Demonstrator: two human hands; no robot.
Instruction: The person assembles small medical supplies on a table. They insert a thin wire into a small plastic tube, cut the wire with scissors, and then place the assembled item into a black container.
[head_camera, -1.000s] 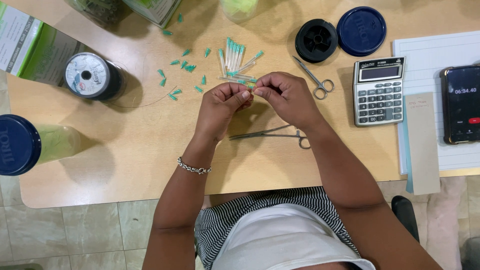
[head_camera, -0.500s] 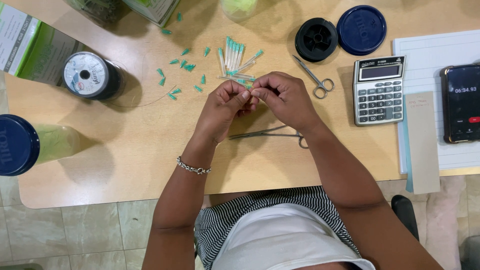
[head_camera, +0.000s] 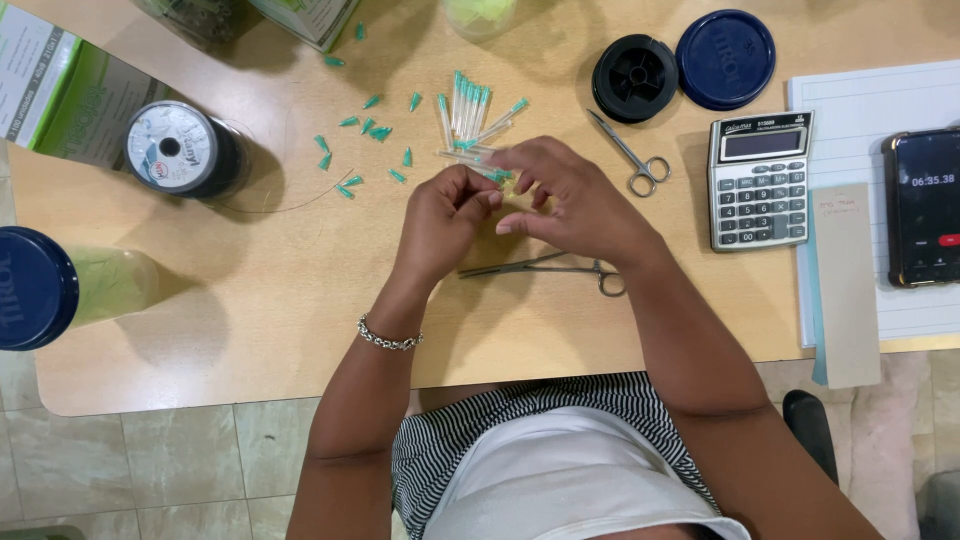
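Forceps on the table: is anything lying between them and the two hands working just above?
Nothing visible does. The forceps lie on bare table directly below the left hand and right hand. The small scissors and the green-tipped needles lie on the far side of the hands.

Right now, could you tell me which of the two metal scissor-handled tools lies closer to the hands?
The long slim forceps, lying just below the right hand; the small scissors sit further off, beside the calculator.
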